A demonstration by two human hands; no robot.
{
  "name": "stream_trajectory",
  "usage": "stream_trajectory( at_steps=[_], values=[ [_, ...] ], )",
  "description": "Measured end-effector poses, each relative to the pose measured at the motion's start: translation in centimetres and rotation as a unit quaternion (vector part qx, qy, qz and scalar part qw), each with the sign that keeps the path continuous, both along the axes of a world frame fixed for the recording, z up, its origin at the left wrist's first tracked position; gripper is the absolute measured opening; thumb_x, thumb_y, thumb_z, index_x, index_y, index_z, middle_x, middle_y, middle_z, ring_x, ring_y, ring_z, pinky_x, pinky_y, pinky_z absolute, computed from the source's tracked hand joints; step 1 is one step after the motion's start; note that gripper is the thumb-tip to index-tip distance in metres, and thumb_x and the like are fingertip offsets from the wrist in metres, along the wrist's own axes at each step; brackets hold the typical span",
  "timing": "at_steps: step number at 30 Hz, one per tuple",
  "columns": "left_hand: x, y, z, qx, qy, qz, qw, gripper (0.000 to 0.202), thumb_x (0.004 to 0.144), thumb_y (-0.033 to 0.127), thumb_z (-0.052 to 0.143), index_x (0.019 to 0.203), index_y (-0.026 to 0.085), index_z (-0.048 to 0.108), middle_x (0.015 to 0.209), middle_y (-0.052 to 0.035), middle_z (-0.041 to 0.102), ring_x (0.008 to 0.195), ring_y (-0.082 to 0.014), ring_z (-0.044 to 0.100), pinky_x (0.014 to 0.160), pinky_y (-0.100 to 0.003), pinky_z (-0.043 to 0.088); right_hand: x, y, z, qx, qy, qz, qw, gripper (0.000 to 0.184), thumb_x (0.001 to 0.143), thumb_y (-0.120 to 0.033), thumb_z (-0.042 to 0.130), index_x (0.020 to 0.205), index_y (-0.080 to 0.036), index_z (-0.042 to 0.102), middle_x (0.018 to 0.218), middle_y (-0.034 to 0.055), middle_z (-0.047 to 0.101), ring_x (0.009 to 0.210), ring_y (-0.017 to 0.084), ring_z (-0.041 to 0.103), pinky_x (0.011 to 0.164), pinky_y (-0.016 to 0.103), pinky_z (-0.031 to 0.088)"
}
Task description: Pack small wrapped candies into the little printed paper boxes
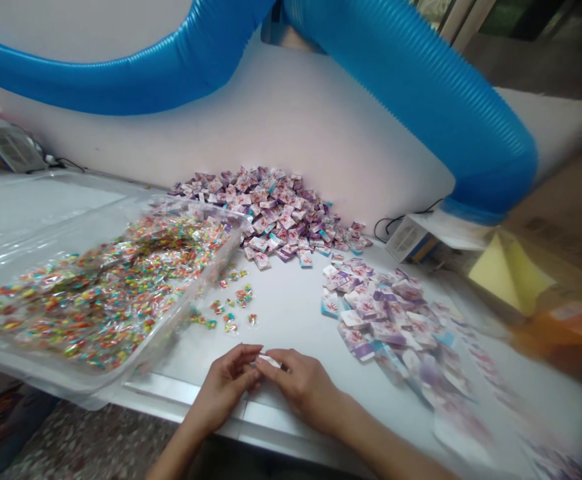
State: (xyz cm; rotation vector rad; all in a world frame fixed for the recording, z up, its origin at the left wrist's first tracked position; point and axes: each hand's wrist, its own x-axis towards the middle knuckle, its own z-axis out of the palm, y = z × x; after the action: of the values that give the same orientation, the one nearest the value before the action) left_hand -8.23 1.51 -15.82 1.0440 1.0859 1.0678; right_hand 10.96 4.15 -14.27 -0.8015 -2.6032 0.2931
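Small white packet [269, 361], long axis nearly level, running left to right, pinched between fingers of left hand [225, 389] and right hand [301, 385], over white tabletop [291, 313].

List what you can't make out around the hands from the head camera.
Head view:
- Small white item: the fingers of the left hand and right hand hide most of it.
- White-and-purple sachets, lower right: blurred, cut off by the bottom edge.
- Orange object: blurred, cut off by the right edge.
- Coloured packets in the clear tray: contents too small to tell.
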Motion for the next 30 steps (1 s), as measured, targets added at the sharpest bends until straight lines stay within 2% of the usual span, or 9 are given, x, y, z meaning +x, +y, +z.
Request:
stream_trajectory(
  at_steps=[4,6,9,12,15,17,21,26,30],
  values=[
    [0.0,0.0,-0.4,-0.005,0.033,0.034,0.999,0.056,0.073,0.041,0.069,0.120,0.017,0.049,0.100,-0.0092,0.066,0.063,-0.0117,0.056,0.056,-0.026,0.046,1.4,2.3,4.3,-0.181,-0.055,0.008,0.982,0.027,0.082,-0.018,0.054,0.104,-0.026,0.069,0.080,0.0026,0.067,0.070,0.015,0.061,0.066,0.024,0.047],
    [0.1,0.1,-0.2,-0.008,0.053,0.046,0.997,0.055,0.074,0.047,0.066,0.117,0.016,0.050,0.099,-0.0105,0.065,0.067,-0.0140,0.058,0.056,-0.026,0.047,2.5,4.4,7.4,-0.244,-0.020,0.018,0.969,0.023,0.083,-0.022,0.055,0.099,-0.025,0.071,0.075,0.0016,0.067,0.070,0.016,0.062,0.067,0.025,0.048],
    [0.2,0.2,0.3,-0.006,0.081,0.053,0.995,0.054,0.072,0.052,0.066,0.109,0.015,0.055,0.092,-0.0088,0.066,0.064,-0.0144,0.058,0.056,-0.027,0.048,5.5,7.6,11.1,-0.207,0.248,-0.102,0.941,0.040,0.090,-0.033,0.048,0.130,-0.030,0.051,0.114,0.0042,0.064,0.107,0.019,0.058,0.085,0.030,0.049],
    [0.2,0.2,0.3,-0.005,0.104,0.059,0.993,0.052,0.072,0.053,0.065,0.107,0.016,0.057,0.089,-0.0067,0.068,0.062,-0.0140,0.059,0.062,-0.029,0.051,11.9,10.0,12.3,-0.098,0.373,-0.191,0.903,0.067,0.089,-0.042,0.052,0.147,-0.034,0.017,0.150,0.0019,0.030,0.135,0.020,0.033,0.103,0.036,0.038],
    [-0.1,0.2,-0.5,0.001,0.129,0.054,0.990,0.051,0.073,0.054,0.064,0.109,0.018,0.057,0.092,-0.0067,0.070,0.066,-0.0159,0.061,0.067,-0.030,0.053,22.0,10.7,10.3,-0.058,0.210,-0.311,0.925,0.056,0.089,-0.049,0.047,0.140,-0.025,0.040,0.146,0.0059,0.038,0.133,0.025,0.037,0.107,0.040,0.034],
    [-0.4,0.4,-1.3,0.009,0.148,0.049,0.988,0.051,0.073,0.054,0.064,0.110,0.019,0.057,0.095,-0.0070,0.071,0.070,-0.0173,0.063,0.070,-0.030,0.054,29.3,9.9,8.1,-0.061,0.029,-0.449,0.891,0.053,0.089,-0.050,0.041,0.132,-0.020,0.051,0.139,0.0089,0.048,0.129,0.026,0.043,0.108,0.041,0.032],
    [-0.8,0.9,-2.3,0.016,0.183,0.050,0.982,0.052,0.071,0.055,0.066,0.109,0.021,0.060,0.095,-0.0058,0.072,0.067,-0.0173,0.063,0.069,-0.029,0.056,39.4,6.1,3.2,-0.096,-0.039,-0.543,0.833,0.054,0.078,-0.040,0.055,0.122,-0.008,0.061,0.133,0.0220,0.050,0.124,0.037,0.047,0.106,0.049,0.033],
    [0.1,0.8,-0.8,0.011,0.216,0.071,0.974,0.051,0.066,0.057,0.067,0.103,0.022,0.065,0.091,-0.0042,0.074,0.066,-0.0177,0.063,0.069,-0.028,0.055,41.8,2.6,-1.9,-0.109,-0.060,-0.558,0.821,0.043,0.077,-0.037,0.055,0.113,-0.018,0.068,0.135,0.0148,0.051,0.123,0.033,0.048,0.103,0.045,0.036],
    [1.6,0.2,1.0,0.024,0.216,0.110,0.970,0.046,0.067,0.056,0.067,0.099,0.023,0.067,0.085,-0.0024,0.074,0.062,-0.0162,0.062,0.067,-0.026,0.054,41.4,2.2,-3.0,-0.081,-0.052,-0.545,0.833,0.038,0.082,-0.039,0.049,0.104,-0.018,0.071,0.127,0.0114,0.059,0.120,0.028,0.049,0.103,0.039,0.036]
  ],
)
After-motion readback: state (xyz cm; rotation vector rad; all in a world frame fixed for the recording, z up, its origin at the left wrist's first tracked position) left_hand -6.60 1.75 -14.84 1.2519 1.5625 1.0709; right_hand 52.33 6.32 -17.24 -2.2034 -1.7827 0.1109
